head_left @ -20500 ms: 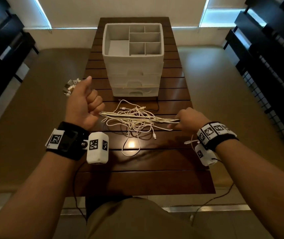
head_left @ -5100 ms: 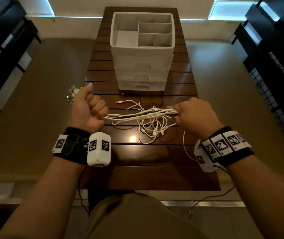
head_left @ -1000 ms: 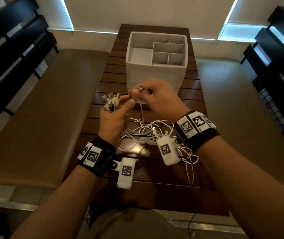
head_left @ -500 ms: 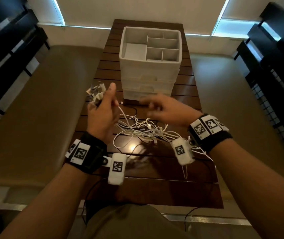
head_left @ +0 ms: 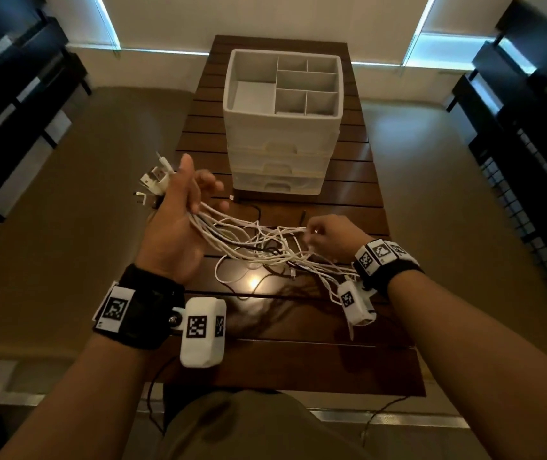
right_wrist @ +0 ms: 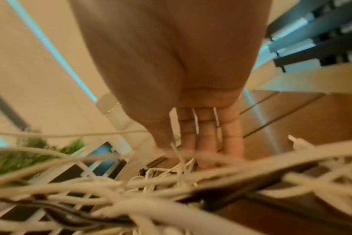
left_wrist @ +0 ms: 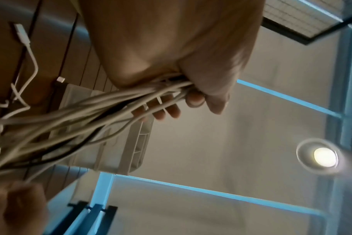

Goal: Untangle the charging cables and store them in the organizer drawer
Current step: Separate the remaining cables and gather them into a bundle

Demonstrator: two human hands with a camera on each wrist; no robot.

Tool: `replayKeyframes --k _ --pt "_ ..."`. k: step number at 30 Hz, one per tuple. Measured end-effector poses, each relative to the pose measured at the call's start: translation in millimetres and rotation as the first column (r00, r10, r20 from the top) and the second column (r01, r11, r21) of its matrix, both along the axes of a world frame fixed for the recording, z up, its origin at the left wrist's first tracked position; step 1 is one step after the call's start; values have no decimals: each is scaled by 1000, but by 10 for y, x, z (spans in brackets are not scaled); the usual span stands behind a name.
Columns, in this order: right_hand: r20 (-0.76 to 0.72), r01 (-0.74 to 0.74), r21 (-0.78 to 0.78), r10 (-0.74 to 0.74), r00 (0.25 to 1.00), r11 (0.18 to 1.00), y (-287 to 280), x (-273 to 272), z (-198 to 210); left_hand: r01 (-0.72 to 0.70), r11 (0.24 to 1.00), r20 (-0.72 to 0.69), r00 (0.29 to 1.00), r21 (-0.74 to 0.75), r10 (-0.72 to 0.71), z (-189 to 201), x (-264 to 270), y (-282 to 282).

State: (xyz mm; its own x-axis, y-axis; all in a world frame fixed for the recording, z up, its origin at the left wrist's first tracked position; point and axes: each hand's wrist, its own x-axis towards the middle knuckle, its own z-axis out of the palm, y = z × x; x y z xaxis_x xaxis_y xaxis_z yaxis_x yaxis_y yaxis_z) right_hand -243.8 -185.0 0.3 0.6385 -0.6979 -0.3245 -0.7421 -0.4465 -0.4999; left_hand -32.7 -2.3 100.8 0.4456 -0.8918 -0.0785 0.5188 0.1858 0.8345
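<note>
A tangle of white charging cables [head_left: 265,247] with a black one among them lies on the dark slatted table [head_left: 298,360]. My left hand [head_left: 199,194] is raised over the table's left edge. It grips one end of the bundle, and the plug ends [head_left: 154,180] stick out past the thumb. In the left wrist view the fingers [left_wrist: 171,111] and thumb curl round the cable bundle [left_wrist: 90,111]. My right hand [head_left: 310,234] is low at the tangle's right side, with a thin white cable between thumb and forefinger [right_wrist: 187,135]. The white organizer [head_left: 282,127] stands behind with its drawers pushed in.
The organizer's top tray [head_left: 228,94] has several empty compartments. A loose plug [head_left: 231,196] and a black lead [head_left: 255,207] lie by the lowest drawer [head_left: 278,185]. Tan benches [head_left: 82,227] flank the table. Dark slatted frames [head_left: 531,144] stand at both sides.
My right hand left the left hand, swung down and right, and reached the tangle's right side. The left hand kept the bundle and loosened its fingers a little.
</note>
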Motion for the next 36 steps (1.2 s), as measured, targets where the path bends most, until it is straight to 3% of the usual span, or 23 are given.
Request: replayKeyframes --k 2,5,8,10,13,16,17,20,23,27,29,30,33,34,36 --pt "58 134 106 -141 988 985 15 57 -21 79 993 -110 990 -88 -89 23 -5 8" --pt "198 159 278 -218 956 947 30 215 -14 202 964 -182 955 -176 -233 40 -63 8" --pt "413 188 234 -272 869 954 -46 403 225 236 963 -211 943 -129 -259 18 -110 24" --pt "498 217 114 -245 832 969 -94 500 450 240 967 -216 943 -82 -253 -9 -89 22" --pt "498 134 4 -118 859 991 -71 531 687 251 968 -232 941 -11 -246 -112 -56 -10" --pt "648 130 -123 -19 761 984 -24 531 872 215 975 -251 948 62 -193 -193 -52 -47" --pt "673 114 -84 -28 739 990 -4 522 927 206 976 -258 949 72 -181 -207 -54 -54" --pt "578 58 -115 19 815 992 42 476 1025 176 981 -255 955 82 -150 -237 -64 -58" --pt "743 72 -6 -44 668 997 51 448 1165 140 986 -239 964 91 -115 -216 -78 -95" --pt "734 35 3 -26 679 999 55 439 1275 118 987 -217 972 113 -92 -226 -91 -106" --pt "819 17 5 -14 574 1000 48 425 1377 107 988 -192 978 110 -85 -219 -91 -131" --pt "831 -12 10 -1 557 1000 41 436 1414 100 988 -161 984 121 -79 -230 -94 -133" --pt "647 -59 -64 87 758 996 70 481 1337 95 981 -36 995 168 -90 -250 -145 -132" --pt "597 -73 -89 112 795 993 93 491 1267 94 978 7 995 186 -97 -251 -168 -155" --pt "583 -114 -129 168 795 985 170 536 1176 97 972 94 988 213 -119 -261 -209 -211"
